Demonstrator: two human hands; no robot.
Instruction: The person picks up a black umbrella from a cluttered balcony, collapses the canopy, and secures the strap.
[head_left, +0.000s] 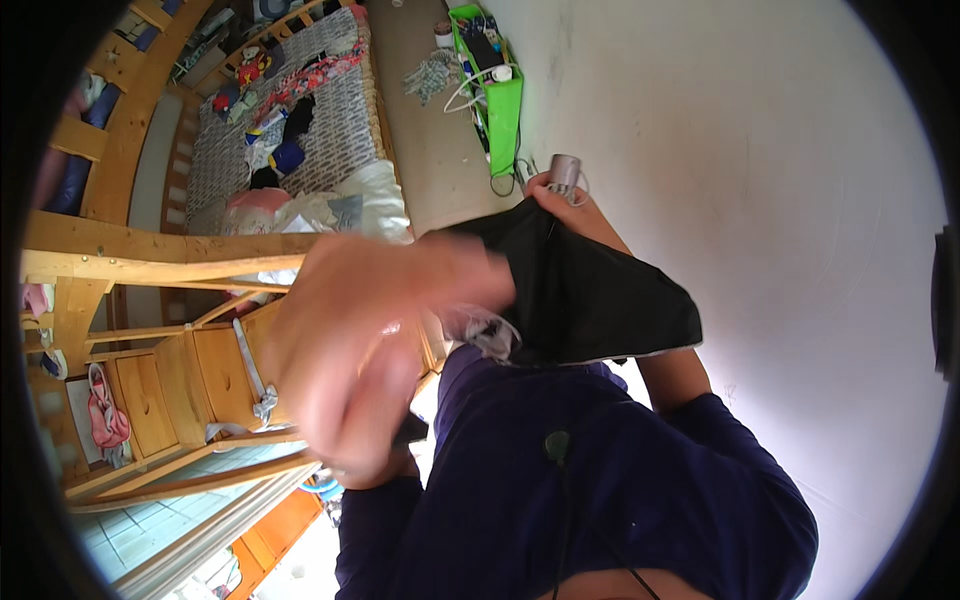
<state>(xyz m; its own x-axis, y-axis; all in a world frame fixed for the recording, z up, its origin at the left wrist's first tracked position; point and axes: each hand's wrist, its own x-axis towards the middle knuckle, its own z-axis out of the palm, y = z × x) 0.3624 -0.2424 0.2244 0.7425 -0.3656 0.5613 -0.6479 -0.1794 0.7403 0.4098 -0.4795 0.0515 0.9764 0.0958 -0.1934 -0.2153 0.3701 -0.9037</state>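
My right hand (553, 196) grips the upper corner of a black cloth (600, 300) with a pale lower edge. A small pinkish-grey cylinder (564, 171) with a thin pale loop is at the same hand; whether it is held cannot be told. My left hand (360, 330), large and motion-blurred, is nearer the camera. Its fingers overlap the left side of the black cloth in the view; contact is unclear. A crumpled greyish, sheer-looking material (491, 336) shows by the cloth's lower left edge, partly hidden by the left hand.
A bed with patterned bedding (337, 112) and scattered clothes lies at upper left. Wooden bunk-bed rails (172, 247) and drawer-fronted steps (225, 375) stand at left. A bright green bin (504, 120) with cables stands against the white wall (750, 187), near a crumpled cloth (431, 79) on the floor.
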